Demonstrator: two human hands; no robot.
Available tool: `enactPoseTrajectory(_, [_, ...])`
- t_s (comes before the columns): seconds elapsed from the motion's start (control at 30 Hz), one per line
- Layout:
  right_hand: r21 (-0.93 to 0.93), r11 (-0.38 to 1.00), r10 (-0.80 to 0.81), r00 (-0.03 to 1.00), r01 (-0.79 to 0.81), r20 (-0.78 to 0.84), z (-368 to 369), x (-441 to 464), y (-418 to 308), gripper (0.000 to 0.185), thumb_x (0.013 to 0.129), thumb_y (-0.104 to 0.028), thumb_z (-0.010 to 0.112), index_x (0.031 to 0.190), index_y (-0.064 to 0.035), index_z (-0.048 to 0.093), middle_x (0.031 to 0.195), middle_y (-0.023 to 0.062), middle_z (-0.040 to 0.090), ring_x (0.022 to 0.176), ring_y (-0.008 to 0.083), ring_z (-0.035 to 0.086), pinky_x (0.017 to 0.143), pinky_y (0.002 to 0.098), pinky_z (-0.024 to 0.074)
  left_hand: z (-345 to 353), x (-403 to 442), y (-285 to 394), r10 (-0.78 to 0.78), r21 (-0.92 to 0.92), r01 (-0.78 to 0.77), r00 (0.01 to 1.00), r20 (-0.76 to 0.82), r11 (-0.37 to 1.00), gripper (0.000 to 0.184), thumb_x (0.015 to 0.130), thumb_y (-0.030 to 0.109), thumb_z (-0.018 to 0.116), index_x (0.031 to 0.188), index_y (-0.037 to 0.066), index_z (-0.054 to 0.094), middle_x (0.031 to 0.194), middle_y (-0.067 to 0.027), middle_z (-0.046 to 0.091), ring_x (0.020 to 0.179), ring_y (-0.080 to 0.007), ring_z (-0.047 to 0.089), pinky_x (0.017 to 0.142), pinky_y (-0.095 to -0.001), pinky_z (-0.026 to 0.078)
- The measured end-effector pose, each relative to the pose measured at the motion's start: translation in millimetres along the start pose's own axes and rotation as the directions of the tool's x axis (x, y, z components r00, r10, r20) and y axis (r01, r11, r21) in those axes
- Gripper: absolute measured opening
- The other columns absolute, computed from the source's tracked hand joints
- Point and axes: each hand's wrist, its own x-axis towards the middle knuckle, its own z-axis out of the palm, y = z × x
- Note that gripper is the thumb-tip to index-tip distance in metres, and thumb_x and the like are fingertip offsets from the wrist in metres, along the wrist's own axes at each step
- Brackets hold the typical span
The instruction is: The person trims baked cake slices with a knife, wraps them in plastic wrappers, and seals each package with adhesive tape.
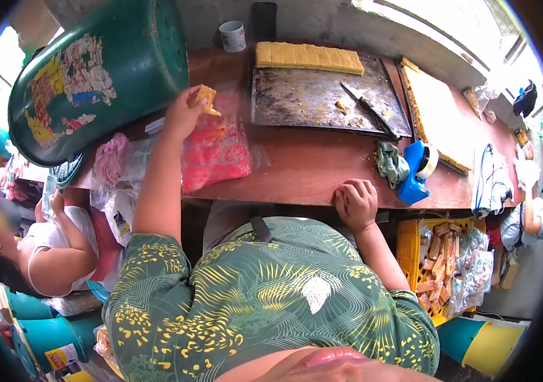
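Note:
My left hand (184, 114) is raised over the left side of the table, its fingers closed on a piece of yellow-brown cake (205, 97) with a ragged lower edge. Beneath it lies a worn red plastic sheet (217, 156). My right hand (356, 202) rests at the table's front edge, fingers curled in, with nothing visible in them. Ahead, a dark baking tray (290, 102) carries a row of cut cake (309, 58) along its back. A black-handled knife (373, 113) and some crumbs lie on that tray.
A large green bin (125, 70) lies tipped at left, beside a mug (232, 36). On the right are another cake slab (440, 114), a crumpled cloth (391, 165) and a blue tape dispenser (415, 175). Below stands a yellow crate (407, 248) of wrapped bars. Another person (61, 245) sits left.

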Motion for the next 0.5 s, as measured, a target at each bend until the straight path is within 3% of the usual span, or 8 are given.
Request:
enactPoseTrajectory(0.1, [-0.013, 1.0, -0.001, 1.0, 0.001, -0.003, 0, 1, 0, 0.009, 0.083, -0.018, 0.071, 0.089, -0.0139, 0.067, 0.096, 0.0035, 0.068, 0.089, 0.0263, 0.065, 0.079, 0.0407, 0.0507, 15, 16, 12, -0.034, -0.139, 0.032, 0.999, -0.017, 0.99, 0.043, 0.098, 0.021, 0.07, 0.135, 0.001, 0.061, 0.127, -0.0102, 0.07, 0.114, -0.019, 0.067, 0.1, -0.0326, 0.051])
enactPoseTrajectory(0.2, [-0.026, 1.0, -0.002, 1.0, 0.002, -0.005, -1, 0, 1, 0.008, 0.083, -0.018, 0.072, 0.088, -0.0146, 0.067, 0.096, 0.0027, 0.068, 0.089, 0.0256, 0.065, 0.078, 0.0405, 0.0504, 33, 44, 15, -0.15, -0.396, 0.148, 0.988, 0.027, 0.906, 0.04, 0.099, 0.019, 0.07, 0.133, -0.001, 0.062, 0.124, -0.0088, 0.07, 0.111, -0.0168, 0.067, 0.099, -0.0321, 0.051])
enactPoseTrajectory(0.4, [-0.024, 1.0, 0.019, 1.0, -0.019, -0.004, 0, -2, 0, 0.007, 0.082, -0.018, 0.071, 0.087, -0.0127, 0.068, 0.094, 0.0046, 0.069, 0.087, 0.0276, 0.066, 0.081, 0.0414, 0.0515, 71, 110, -13, -0.179, -0.348, 0.157, 0.983, -0.031, 0.924, 0.043, 0.098, 0.021, 0.071, 0.134, -0.001, 0.062, 0.123, -0.0105, 0.071, 0.109, -0.0196, 0.068, 0.098, -0.0335, 0.052])
enactPoseTrajectory(0.5, [-0.042, 0.999, -0.002, 1.0, 0.001, -0.013, -1, 1, 0, 0.008, 0.083, -0.019, 0.071, 0.086, -0.0151, 0.066, 0.095, 0.0014, 0.068, 0.087, 0.0241, 0.065, 0.077, 0.0398, 0.0496, 84, 137, -32, -0.15, 0.003, 0.151, 0.983, -0.107, 0.988, 0.048, 0.096, 0.027, 0.073, 0.136, 0.002, 0.062, 0.126, -0.0138, 0.071, 0.111, -0.0246, 0.069, 0.1, -0.0363, 0.051])
